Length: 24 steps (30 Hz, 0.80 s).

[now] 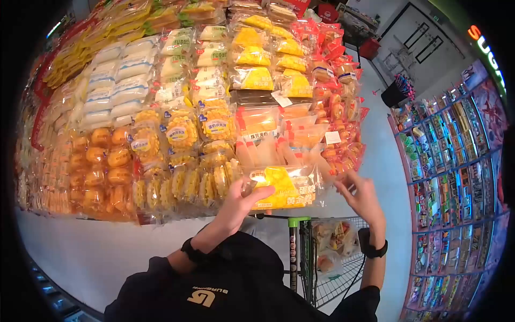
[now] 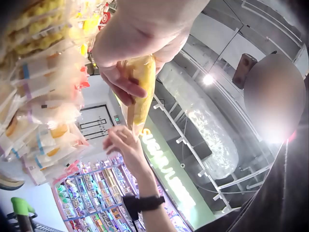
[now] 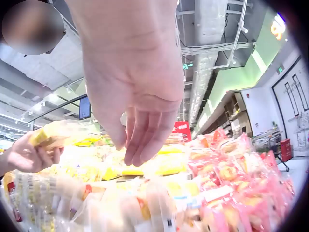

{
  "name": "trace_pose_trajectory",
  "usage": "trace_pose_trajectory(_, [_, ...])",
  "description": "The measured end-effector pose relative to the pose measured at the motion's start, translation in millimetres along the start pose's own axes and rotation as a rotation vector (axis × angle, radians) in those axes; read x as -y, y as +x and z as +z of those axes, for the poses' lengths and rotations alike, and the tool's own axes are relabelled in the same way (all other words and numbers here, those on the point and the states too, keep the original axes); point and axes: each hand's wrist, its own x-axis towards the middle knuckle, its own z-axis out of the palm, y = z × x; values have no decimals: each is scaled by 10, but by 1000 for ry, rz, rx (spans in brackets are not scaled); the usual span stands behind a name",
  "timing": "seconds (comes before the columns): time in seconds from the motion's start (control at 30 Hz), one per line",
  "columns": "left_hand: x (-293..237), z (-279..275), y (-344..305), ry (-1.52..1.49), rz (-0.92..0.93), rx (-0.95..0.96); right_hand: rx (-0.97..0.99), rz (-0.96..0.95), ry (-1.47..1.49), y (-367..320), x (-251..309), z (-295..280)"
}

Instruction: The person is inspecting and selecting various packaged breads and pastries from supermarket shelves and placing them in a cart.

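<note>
My left hand (image 1: 238, 203) grips a yellow-and-clear packet of bread (image 1: 289, 188) by its left end, thumb across the front. In the left wrist view the fingers (image 2: 126, 87) curl round the packet (image 2: 144, 96), which looks thick and soft. Off the packet's right end is my right hand (image 1: 363, 199), its fingers loosely bent with nothing between them. The right wrist view shows that hand (image 3: 137, 106) hanging in front of the display, fingers pointing down. Just behind the held packet stand pale bread packets (image 1: 263, 153) in clear wrap.
A sloping display holds wrapped waffles (image 1: 179, 131), round orange buns (image 1: 102, 155) and yellow packets (image 1: 252, 78). Below the hands stands a wire cart (image 1: 343, 287) with a green-capped handle (image 1: 298, 220) and bagged food (image 1: 335, 239). Shelves (image 1: 450, 198) line the right side past an aisle.
</note>
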Motion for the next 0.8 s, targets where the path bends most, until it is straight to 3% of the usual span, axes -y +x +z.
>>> trace_pose_trajectory(0.13, [-246, -31, -94, 3, -15, 112, -35, -277, -185, 1083, 182, -53])
trace_pose_trajectory(0.37, [-354, -243, -258, 39, -6, 181, -41, -531, -652, 2645, 37, 255])
trace_pose_trajectory(0.5, [-406, -466, -358, 93, 112, 64, 178, -363, -804, 3068, 193, 327])
trace_pose_trajectory(0.67, [-565, -652, -419, -24, 105, 38, 25, -485, -1055, 3402, -180, 544])
trace_pose_trajectory(0.8, [-608, -660, -424, -49, 94, 23, -18, -488, -955, 3282, -128, 523])
